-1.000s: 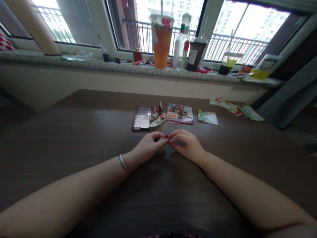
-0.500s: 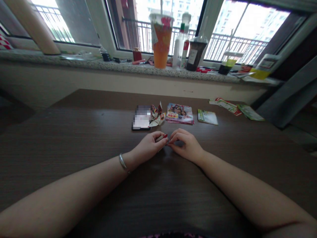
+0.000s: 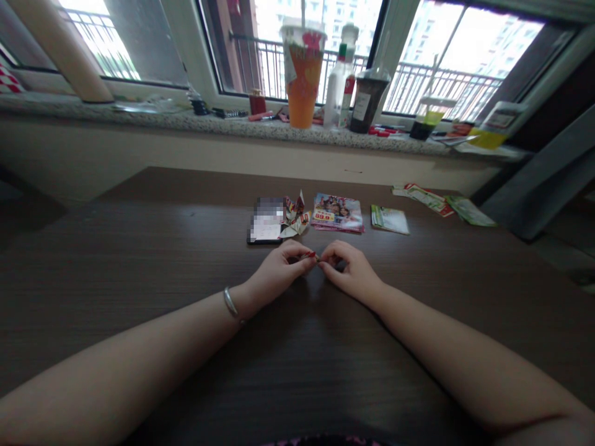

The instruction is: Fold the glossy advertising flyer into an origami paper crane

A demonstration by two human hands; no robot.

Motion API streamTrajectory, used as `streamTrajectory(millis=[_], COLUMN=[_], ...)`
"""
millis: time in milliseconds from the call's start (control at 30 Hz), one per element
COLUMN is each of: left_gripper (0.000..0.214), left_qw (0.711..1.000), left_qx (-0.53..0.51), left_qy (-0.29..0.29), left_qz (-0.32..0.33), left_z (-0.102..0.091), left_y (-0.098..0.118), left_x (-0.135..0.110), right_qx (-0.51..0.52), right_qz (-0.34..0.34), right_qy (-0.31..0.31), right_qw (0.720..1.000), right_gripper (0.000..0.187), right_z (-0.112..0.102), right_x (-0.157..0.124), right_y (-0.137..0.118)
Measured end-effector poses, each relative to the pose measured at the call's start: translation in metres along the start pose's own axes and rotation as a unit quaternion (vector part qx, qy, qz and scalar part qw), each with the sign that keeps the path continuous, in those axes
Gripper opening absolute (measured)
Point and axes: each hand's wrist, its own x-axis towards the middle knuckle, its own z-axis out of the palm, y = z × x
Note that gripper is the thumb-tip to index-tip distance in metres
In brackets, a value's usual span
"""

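Note:
My left hand (image 3: 287,267), with a silver bangle (image 3: 230,302) at the wrist, is closed in a pinch over the table's middle. Facing it, my right hand (image 3: 349,265) is closed too, thumb against index finger. The fingertips of both almost meet around a tiny brownish piece (image 3: 318,259), mostly hidden and too small to name. Just beyond my left hand lie a phone (image 3: 266,226) with a blurred screen and a crumpled printed paper (image 3: 296,223). A stack of colourful leaflets (image 3: 338,212) lies beyond my right hand.
A smaller stack of green-and-white cards (image 3: 389,219) and several paper strips (image 3: 430,199) lie on the dark wooden table (image 3: 139,260) to the right. Along the windowsill (image 3: 232,124) stand a tall cup of orange drink (image 3: 304,80), a clear bottle (image 3: 335,93) and a dark drink cup (image 3: 367,102).
My right hand's fingers have curled in and shifted slightly, thumb and index finger now closer together. The pale strip seen in my left hand before is now mostly covered by its fingers.

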Motion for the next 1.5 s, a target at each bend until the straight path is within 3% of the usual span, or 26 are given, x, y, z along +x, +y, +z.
streamTrajectory(millis=[167,333,500,633,800,1067,1500], left_gripper=[0.028,0.031,0.035,0.043,0.034,0.02,0.025], left_qw=[0.999,0.993,0.996,0.999,0.998,0.998,0.999], left_qx=[-0.042,-0.099,-0.072,-0.042,-0.045,-0.039,-0.006], left_qy=[-0.014,-0.021,-0.026,-0.023,-0.036,-0.047,-0.037], left_qz=[-0.032,-0.053,-0.038,-0.023,0.001,0.005,0.01], left_z=[-0.001,0.001,0.002,0.002,0.003,0.001,-0.001], left_y=[0.001,0.0,-0.002,0.0,-0.001,0.002,0.002], left_x=[0.0,0.002,0.001,0.0,0.001,0.001,-0.001], right_qx=[0.063,0.043,0.069,0.105,0.144,0.299,0.339], right_qz=[0.049,0.078,0.107,0.142,0.134,0.111,0.154], right_qy=[-0.033,-0.087,-0.065,-0.037,-0.007,-0.017,-0.033], right_qw=[0.996,0.992,0.99,0.984,0.98,0.948,0.928], right_gripper=[0.01,0.02,0.009,0.01,0.014,0.032,0.035], right_z=[0.0,0.002,0.004,0.005,0.007,0.006,0.003], right_x=[0.001,0.002,0.003,0.004,0.003,0.004,0.005], right_y=[0.004,-0.001,0.001,0.009,0.015,0.011,0.011])
